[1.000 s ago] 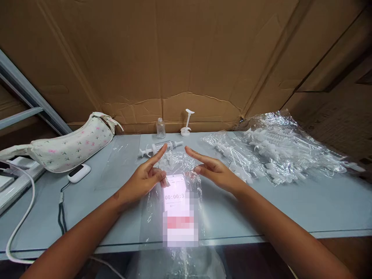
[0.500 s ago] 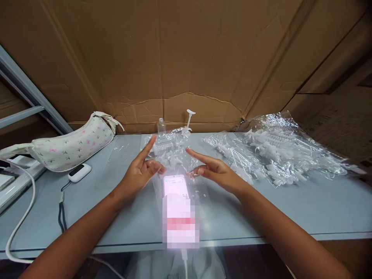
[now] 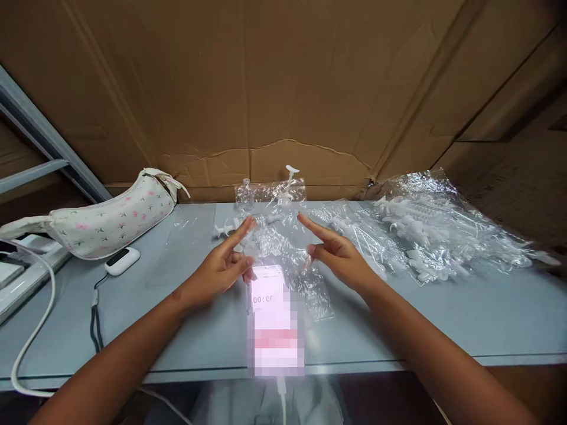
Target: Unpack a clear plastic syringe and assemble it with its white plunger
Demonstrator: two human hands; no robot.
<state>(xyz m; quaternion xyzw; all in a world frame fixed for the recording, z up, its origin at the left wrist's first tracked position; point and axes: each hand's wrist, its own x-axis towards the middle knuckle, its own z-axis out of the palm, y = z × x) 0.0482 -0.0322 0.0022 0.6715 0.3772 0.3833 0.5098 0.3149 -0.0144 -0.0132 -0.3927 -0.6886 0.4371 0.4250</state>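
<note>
My left hand (image 3: 220,273) and my right hand (image 3: 342,260) each pinch a side of a crumpled clear plastic bag (image 3: 277,236), forefingers stretched forward. The bag stands raised between them, its top edge reaching the back of the table. Below it a lit phone (image 3: 273,316) lies flat near the front edge, showing a timer. A white pump part (image 3: 222,229) lies just beyond my left forefinger. A small clear bottle (image 3: 245,190) and an upright white pump stem (image 3: 290,172) show through or above the bag.
A floral fabric bag (image 3: 110,221) lies at the left, with a small white device (image 3: 120,261) and a white cable (image 3: 26,348) beside it. Clear bags of white pump parts (image 3: 420,236) are heaped at the right. A cardboard wall (image 3: 283,88) backs the grey table (image 3: 487,319).
The clear bag, which lay over the phone, has been lifted up and away between both hands. It now stands in front of the bottle and pump stem. The phone is uncovered.
</note>
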